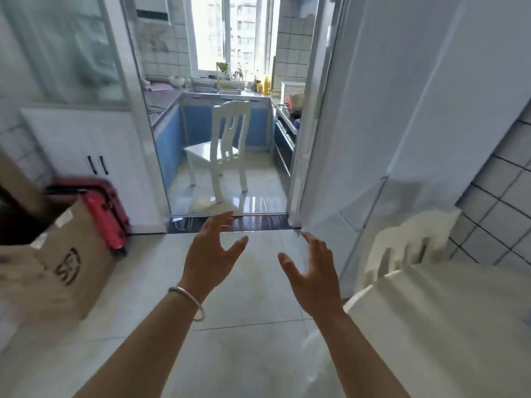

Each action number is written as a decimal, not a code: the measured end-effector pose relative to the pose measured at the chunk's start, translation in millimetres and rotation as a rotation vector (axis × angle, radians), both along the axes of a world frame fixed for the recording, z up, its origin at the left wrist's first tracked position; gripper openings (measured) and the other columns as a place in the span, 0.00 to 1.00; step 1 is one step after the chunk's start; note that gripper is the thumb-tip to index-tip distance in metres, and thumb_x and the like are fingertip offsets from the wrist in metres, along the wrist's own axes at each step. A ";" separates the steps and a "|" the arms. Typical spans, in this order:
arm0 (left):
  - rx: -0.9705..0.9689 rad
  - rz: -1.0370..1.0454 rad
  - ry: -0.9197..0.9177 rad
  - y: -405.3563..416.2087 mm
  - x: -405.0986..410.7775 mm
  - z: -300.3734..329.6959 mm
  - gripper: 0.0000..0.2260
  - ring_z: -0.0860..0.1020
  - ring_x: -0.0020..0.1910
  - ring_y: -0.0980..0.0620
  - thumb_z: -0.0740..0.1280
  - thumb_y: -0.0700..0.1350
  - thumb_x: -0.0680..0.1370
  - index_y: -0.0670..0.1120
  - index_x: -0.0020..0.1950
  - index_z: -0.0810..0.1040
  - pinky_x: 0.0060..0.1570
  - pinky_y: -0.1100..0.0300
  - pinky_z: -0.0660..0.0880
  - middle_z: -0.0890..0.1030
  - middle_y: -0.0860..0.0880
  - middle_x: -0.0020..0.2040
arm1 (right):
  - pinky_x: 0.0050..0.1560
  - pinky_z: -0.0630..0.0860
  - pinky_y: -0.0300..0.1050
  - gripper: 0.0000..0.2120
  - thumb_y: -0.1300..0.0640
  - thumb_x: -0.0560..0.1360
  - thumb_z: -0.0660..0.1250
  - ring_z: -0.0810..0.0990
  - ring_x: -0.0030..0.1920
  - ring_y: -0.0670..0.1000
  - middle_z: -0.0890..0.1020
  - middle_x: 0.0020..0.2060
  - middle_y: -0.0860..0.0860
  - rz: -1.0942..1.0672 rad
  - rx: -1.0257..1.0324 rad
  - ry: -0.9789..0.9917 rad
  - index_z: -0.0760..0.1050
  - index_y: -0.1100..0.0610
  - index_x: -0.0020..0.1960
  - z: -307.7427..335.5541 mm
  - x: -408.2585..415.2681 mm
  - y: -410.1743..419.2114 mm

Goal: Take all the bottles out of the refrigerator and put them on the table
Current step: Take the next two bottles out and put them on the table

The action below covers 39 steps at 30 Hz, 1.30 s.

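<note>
While both arms reach forward, the left hand [211, 251] and right hand [311, 275] hover apart, fingers spread, palms facing, holding nothing.

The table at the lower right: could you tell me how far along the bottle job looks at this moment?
Nothing looks done: the visible part of the table carries no bottles. Nothing is in hand either; the left hand and right hand are both open and empty over the floor. Left: all of it; the tall white refrigerator stands right of the kitchen doorway.
</note>
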<state>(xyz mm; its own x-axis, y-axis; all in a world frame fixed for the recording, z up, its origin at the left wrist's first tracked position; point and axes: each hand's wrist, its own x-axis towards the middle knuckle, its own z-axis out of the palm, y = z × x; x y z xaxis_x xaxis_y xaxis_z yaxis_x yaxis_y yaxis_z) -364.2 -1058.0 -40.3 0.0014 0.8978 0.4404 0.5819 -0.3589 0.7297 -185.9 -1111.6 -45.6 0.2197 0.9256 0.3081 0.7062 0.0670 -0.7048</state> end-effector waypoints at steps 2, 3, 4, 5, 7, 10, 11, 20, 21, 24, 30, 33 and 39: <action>-0.017 0.037 -0.025 19.7 -40.2 -1.4 0.23 0.78 0.55 0.51 0.73 0.46 0.71 0.46 0.64 0.72 0.51 0.59 0.75 0.78 0.47 0.59 | 0.61 0.61 0.38 0.32 0.37 0.71 0.61 0.66 0.66 0.48 0.68 0.68 0.47 0.040 0.011 -0.026 0.61 0.50 0.70 -0.5 -35.0 27.4; -0.027 0.043 -0.032 32.2 -58.1 -1.0 0.23 0.78 0.54 0.51 0.73 0.46 0.71 0.46 0.65 0.71 0.52 0.58 0.76 0.78 0.48 0.59 | 0.60 0.60 0.37 0.31 0.39 0.72 0.63 0.66 0.67 0.48 0.68 0.68 0.47 0.054 0.016 -0.032 0.61 0.50 0.71 -1.1 -51.4 42.2; -0.033 0.043 -0.033 46.9 -75.4 -0.4 0.24 0.78 0.54 0.51 0.73 0.47 0.71 0.46 0.65 0.71 0.52 0.57 0.77 0.78 0.48 0.60 | 0.60 0.59 0.36 0.30 0.41 0.73 0.64 0.66 0.67 0.48 0.68 0.68 0.48 0.064 0.021 -0.037 0.60 0.50 0.71 -1.7 -67.6 58.3; -0.030 0.040 -0.028 63.6 -92.0 0.8 0.24 0.78 0.54 0.50 0.73 0.47 0.72 0.46 0.65 0.71 0.52 0.57 0.77 0.77 0.47 0.60 | 0.60 0.59 0.36 0.30 0.42 0.73 0.64 0.66 0.67 0.49 0.68 0.69 0.48 0.067 0.024 -0.044 0.61 0.51 0.71 -1.6 -83.4 76.1; -0.030 0.028 -0.025 98.2 -121.9 5.7 0.24 0.78 0.55 0.49 0.73 0.47 0.71 0.46 0.65 0.71 0.53 0.55 0.77 0.77 0.47 0.60 | 0.59 0.60 0.37 0.29 0.44 0.73 0.65 0.67 0.67 0.50 0.68 0.69 0.49 0.054 0.030 -0.045 0.61 0.52 0.70 2.0 -112.5 112.8; -0.032 -0.012 -0.039 153.3 -160.2 13.4 0.24 0.78 0.55 0.50 0.73 0.46 0.71 0.47 0.65 0.71 0.54 0.53 0.77 0.77 0.49 0.59 | 0.58 0.61 0.37 0.29 0.43 0.73 0.65 0.68 0.66 0.50 0.70 0.67 0.50 0.012 0.057 -0.006 0.63 0.52 0.70 9.3 -152.6 169.7; -0.032 -0.029 -0.032 171.6 -169.9 15.4 0.24 0.77 0.54 0.51 0.73 0.46 0.71 0.47 0.65 0.71 0.54 0.54 0.77 0.76 0.50 0.59 | 0.57 0.62 0.37 0.30 0.41 0.72 0.65 0.68 0.66 0.49 0.71 0.67 0.49 -0.002 0.055 0.002 0.63 0.51 0.69 11.5 -164.2 187.7; -0.037 -0.196 0.034 341.8 -172.3 18.8 0.24 0.75 0.54 0.56 0.72 0.48 0.72 0.48 0.66 0.70 0.50 0.64 0.72 0.76 0.49 0.62 | 0.57 0.65 0.41 0.30 0.41 0.72 0.64 0.68 0.65 0.50 0.70 0.66 0.49 -0.157 0.070 -0.033 0.63 0.51 0.69 20.0 -173.6 341.3; -0.029 -0.213 0.043 361.7 -162.6 18.0 0.24 0.75 0.54 0.56 0.72 0.48 0.72 0.47 0.66 0.70 0.50 0.66 0.71 0.76 0.48 0.62 | 0.58 0.65 0.41 0.30 0.40 0.72 0.63 0.68 0.65 0.50 0.69 0.67 0.49 -0.185 0.077 -0.030 0.63 0.51 0.69 22.1 -166.2 360.4; -0.008 -0.272 0.090 422.9 -126.0 18.2 0.25 0.75 0.54 0.57 0.71 0.50 0.72 0.48 0.67 0.69 0.50 0.68 0.70 0.76 0.49 0.63 | 0.60 0.64 0.42 0.32 0.38 0.70 0.61 0.67 0.66 0.50 0.69 0.68 0.49 -0.265 0.090 -0.024 0.62 0.51 0.70 28.5 -139.5 420.3; 0.024 -0.368 0.108 550.6 -44.4 43.1 0.23 0.74 0.52 0.61 0.70 0.50 0.74 0.51 0.66 0.68 0.50 0.69 0.71 0.76 0.52 0.62 | 0.65 0.66 0.47 0.29 0.42 0.74 0.63 0.66 0.67 0.50 0.68 0.68 0.50 -0.401 0.070 0.031 0.61 0.51 0.70 44.6 -65.3 543.0; 0.090 -0.437 0.042 606.9 -3.6 61.3 0.20 0.75 0.52 0.61 0.70 0.48 0.74 0.51 0.65 0.70 0.48 0.72 0.72 0.76 0.56 0.58 | 0.65 0.64 0.47 0.27 0.43 0.74 0.63 0.65 0.67 0.49 0.68 0.68 0.49 -0.440 0.092 0.049 0.62 0.49 0.70 58.4 -28.5 590.9; 0.078 -0.640 -0.023 704.2 100.4 71.3 0.20 0.78 0.53 0.57 0.70 0.46 0.73 0.52 0.64 0.72 0.50 0.57 0.78 0.78 0.55 0.56 | 0.64 0.64 0.44 0.28 0.45 0.74 0.63 0.66 0.67 0.50 0.68 0.68 0.49 -0.617 0.107 0.024 0.62 0.51 0.70 62.7 55.6 658.2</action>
